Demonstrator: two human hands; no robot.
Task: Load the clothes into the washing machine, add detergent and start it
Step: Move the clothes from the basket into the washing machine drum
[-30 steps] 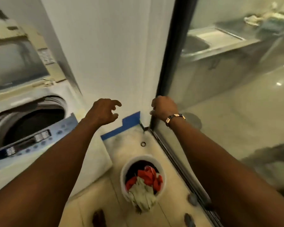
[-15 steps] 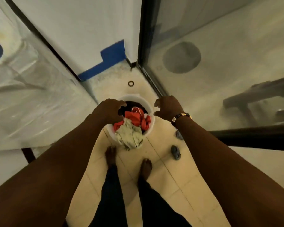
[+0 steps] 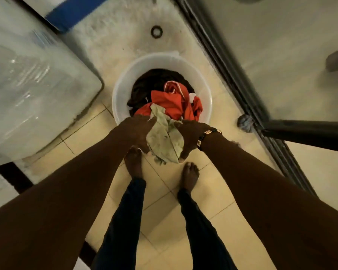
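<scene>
A person bends over a white bucket of clothes on the tiled floor, beside the washing machine. Left hand and right hand flank a pale green cloth draped over the rim (fingers hidden, grip unclear). Red garment lies inside.

We are looking straight down at a white plastic bucket sitting on the tiled floor, heaped with laundry. A crumpled pale green cloth is spilling over the bucket's near rim, hanging down outside it. Behind it, a bright red-orange garment with white trim is lying bunched on top of the pile, and a dark garment is filling the far side. The white washing machine, wrapped in clear plastic film, is standing just beside the bucket on our left.
</scene>
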